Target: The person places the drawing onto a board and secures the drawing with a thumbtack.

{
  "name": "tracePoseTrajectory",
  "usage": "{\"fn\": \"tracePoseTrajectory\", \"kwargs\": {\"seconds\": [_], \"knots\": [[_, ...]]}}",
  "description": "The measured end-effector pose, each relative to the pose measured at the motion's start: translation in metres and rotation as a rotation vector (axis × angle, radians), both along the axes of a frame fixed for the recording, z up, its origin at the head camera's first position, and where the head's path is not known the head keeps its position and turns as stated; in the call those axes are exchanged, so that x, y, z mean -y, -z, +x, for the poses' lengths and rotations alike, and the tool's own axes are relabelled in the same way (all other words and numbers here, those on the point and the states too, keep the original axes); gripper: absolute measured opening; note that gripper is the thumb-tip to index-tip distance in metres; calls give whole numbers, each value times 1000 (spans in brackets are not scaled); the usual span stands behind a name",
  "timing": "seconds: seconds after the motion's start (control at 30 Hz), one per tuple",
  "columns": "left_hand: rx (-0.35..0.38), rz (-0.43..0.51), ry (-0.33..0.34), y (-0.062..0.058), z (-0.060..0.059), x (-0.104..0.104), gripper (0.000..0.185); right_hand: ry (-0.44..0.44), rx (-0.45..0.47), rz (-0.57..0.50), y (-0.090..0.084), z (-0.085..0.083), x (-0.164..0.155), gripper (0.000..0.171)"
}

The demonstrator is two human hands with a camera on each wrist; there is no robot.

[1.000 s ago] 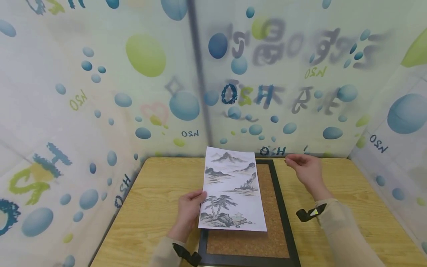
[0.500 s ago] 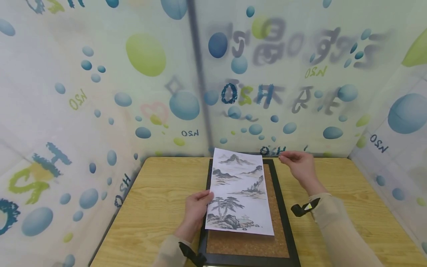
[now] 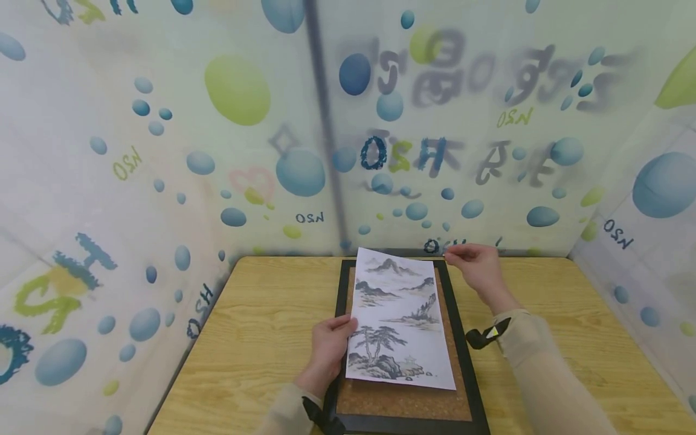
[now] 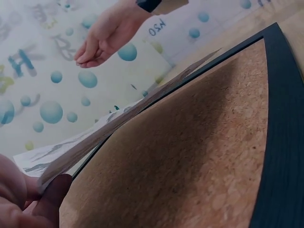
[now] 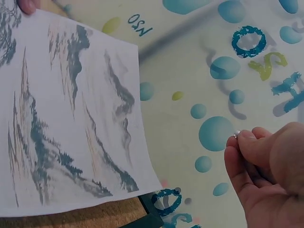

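Observation:
A sheet of paper [image 3: 399,314] printed with an ink landscape of mountains and pines hangs close over a cork board [image 3: 405,406] with a dark frame. Thumb and fingers of my left hand [image 3: 330,347] pinch its left edge; the left wrist view shows the sheet edge-on, tilted above the cork. Past the board's far right corner, my right hand [image 3: 478,272] is raised, pinching a small silvery-white, tack-like piece [image 5: 236,134] between thumb and forefinger. Most of that piece is hidden by the fingertips.
The board lies on a light wooden table [image 3: 261,338]. Behind it rises a pale wall [image 3: 293,121] with blue and green bubble prints and lettering; side walls flank the table. Black straps [image 3: 489,333] sit on both wrists.
My left hand has carried the paper rightward and slightly nearer, so it now lies more squarely over the board. My right hand has shifted left toward the paper's upper right corner, still pinching.

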State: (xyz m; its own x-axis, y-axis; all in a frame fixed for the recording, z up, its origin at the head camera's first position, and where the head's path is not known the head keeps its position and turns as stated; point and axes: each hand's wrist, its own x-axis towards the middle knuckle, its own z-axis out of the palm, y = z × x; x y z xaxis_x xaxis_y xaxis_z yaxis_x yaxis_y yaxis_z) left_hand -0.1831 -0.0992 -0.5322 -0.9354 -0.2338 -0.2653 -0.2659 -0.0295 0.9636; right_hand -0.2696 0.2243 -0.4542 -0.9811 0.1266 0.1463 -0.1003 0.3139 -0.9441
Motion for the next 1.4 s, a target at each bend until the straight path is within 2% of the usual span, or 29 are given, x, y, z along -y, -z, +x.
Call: {"fn": "tracePoseTrajectory", "kwargs": {"seconds": [0.2,0.47,0.8,1.0,1.4], "knots": [[4,-9,-1,6,0,-2,27,-9,21,2,3,-5,10,23],[45,-39,12,8,2,-4,25,-42,10,-57,6,-12,20,23],[57,-57,30,9,3,-2,25,-55,48,1,24,-22,39,19],[43,-66,36,8,3,-2,27,-53,84,-28,39,-31,50,17],[48,-77,40,13,2,-3,29,-67,201,-75,46,-42,66,18]]}}
